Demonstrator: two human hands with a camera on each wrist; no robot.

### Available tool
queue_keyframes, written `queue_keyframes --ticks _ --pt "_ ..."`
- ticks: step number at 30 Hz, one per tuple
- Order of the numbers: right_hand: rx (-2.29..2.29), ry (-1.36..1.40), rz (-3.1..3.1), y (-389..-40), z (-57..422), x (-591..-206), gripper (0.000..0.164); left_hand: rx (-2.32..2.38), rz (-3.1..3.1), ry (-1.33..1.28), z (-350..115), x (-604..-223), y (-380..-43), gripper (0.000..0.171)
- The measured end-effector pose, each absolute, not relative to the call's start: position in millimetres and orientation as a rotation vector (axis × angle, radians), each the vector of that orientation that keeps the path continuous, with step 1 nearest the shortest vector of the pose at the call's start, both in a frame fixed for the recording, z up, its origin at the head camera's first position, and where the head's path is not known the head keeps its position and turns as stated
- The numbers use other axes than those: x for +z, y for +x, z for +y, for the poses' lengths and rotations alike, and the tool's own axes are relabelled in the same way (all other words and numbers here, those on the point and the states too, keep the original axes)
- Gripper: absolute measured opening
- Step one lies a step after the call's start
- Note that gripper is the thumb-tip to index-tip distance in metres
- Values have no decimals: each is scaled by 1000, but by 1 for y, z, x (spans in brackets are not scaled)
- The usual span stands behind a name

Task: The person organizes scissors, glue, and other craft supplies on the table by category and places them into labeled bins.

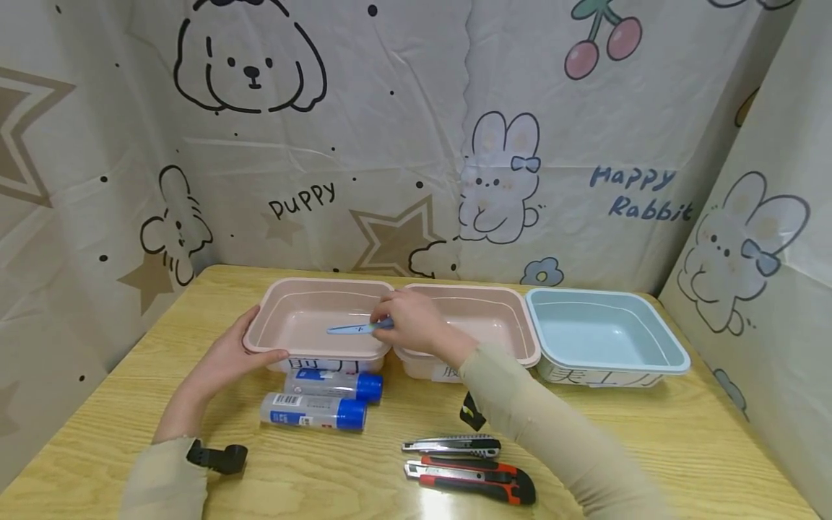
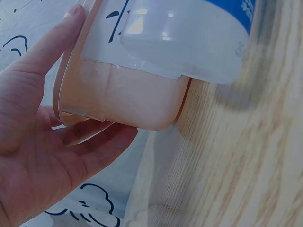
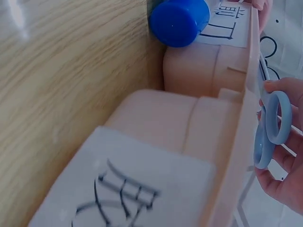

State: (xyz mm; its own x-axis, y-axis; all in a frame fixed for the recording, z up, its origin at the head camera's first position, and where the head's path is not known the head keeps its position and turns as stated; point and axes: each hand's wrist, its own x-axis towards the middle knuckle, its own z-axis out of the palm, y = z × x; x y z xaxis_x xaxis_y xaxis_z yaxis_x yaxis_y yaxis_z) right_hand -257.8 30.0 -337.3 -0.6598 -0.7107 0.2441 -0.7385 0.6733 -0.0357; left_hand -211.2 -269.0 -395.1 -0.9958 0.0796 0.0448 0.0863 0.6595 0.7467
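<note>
My right hand [image 1: 419, 321] pinches a pair of light blue scissors [image 1: 351, 329] above the left pink bin [image 1: 282, 310]. The blades point left over the inside of that bin. In the right wrist view the rounded scissor handles [image 3: 271, 120] show between thumb and fingers. My left hand [image 1: 224, 354] grips the left front corner of the same bin, thumb along the front rim. Seen from the left wrist, its fingers [image 2: 106, 146] curl at the bin's side. A paper label with dark handwriting is on the bin's front, partly hidden by a bottle.
Two clear bottles with blue caps [image 1: 370, 388] lie before the left bin. A middle pink bin [image 1: 494, 310] and a light blue bin [image 1: 604, 332] stand to the right. A grey utility knife [image 1: 451, 445] and a red-black one [image 1: 471, 478] lie near the front. Patterned cloth [image 1: 390, 144] hangs behind.
</note>
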Motion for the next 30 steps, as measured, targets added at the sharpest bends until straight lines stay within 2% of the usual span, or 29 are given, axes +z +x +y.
queue_keyframes --ticks 17,30 --pt "341 1103 -2766 -270 -14 -357 20 -1286 -2847 -150 -270 -396 -211 101" --pt "496 1053 -2858 -270 -22 -366 20 -1292 -2844 -145 -270 -396 -211 101"
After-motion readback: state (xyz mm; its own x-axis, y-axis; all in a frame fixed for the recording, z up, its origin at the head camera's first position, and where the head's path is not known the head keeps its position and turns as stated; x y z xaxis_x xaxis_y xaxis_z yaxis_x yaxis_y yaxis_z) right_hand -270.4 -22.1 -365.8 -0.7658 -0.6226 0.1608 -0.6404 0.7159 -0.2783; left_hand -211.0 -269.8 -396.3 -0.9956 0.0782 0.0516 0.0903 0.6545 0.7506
